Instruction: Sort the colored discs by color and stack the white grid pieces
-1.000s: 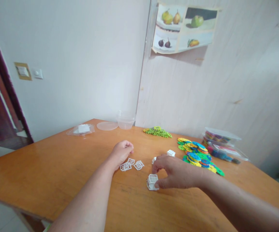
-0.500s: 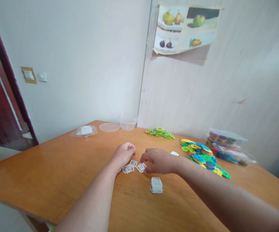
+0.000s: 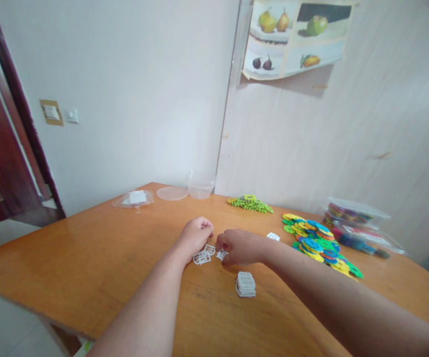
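Note:
My left hand (image 3: pixel 198 233) is closed, its thumb and fingers pressed together; whatever they may hold is hidden. Just below it lie a few overlapping white plastic lattice pieces (image 3: pixel 201 257), shaped like little window frames. My right hand (image 3: pixel 238 246) has its thumb and fingers curled round another white lattice piece (image 3: pixel 221 254) on the tabletop, partly covering it. Nearer to me, a neat stack of white lattice pieces (image 3: pixel 245 284) stands below the right wrist. One more white piece (image 3: pixel 273 236) lies beyond the right forearm.
On the wooden table (image 3: pixel 125 258), a green pile of pieces (image 3: pixel 251 204) lies at the back. Colourful notched discs (image 3: pixel 316 238) are heaped at right, beside clear boxes (image 3: pixel 359 223). A clear tub (image 3: pixel 201 186), round lid (image 3: pixel 172 193) and clear packaging (image 3: pixel 134 198) stand near the wall.
My right hand has come slightly left over the single lattice piece, its fingers closing round it. My left hand stays closed by the overlapping pieces. The whole view has shifted a little.

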{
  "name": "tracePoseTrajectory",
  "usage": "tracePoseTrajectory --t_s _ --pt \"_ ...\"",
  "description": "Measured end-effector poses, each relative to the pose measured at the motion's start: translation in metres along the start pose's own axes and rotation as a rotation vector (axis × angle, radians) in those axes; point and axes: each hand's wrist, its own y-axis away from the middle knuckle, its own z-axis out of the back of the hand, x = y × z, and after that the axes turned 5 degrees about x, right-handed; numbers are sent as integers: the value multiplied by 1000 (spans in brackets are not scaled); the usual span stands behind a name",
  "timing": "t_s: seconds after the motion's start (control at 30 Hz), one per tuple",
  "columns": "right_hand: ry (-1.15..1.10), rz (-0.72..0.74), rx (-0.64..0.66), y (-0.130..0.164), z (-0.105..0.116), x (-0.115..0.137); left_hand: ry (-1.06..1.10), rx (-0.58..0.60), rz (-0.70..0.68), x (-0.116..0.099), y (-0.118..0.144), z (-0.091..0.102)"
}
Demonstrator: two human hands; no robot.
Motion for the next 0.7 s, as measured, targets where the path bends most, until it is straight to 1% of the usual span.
tracePoseTrajectory --t_s 0.1,0.23,0.37,0.5,0.7 --pt "-30 -12 -4 1 -1 1 -1 -4 -1 1 0 0" --pt "-43 -111 -42 3 0 5 -2 1 -4 2 -1 0" --pt "-24 -193 11 1 4 10 -10 -1 -6 3 -1 0" --pt "-26 -189 59 -2 7 12 -18 -2 -14 4 -2 0" --pt "0 -157 89 -5 8 11 -27 2 -16 8 -5 0"
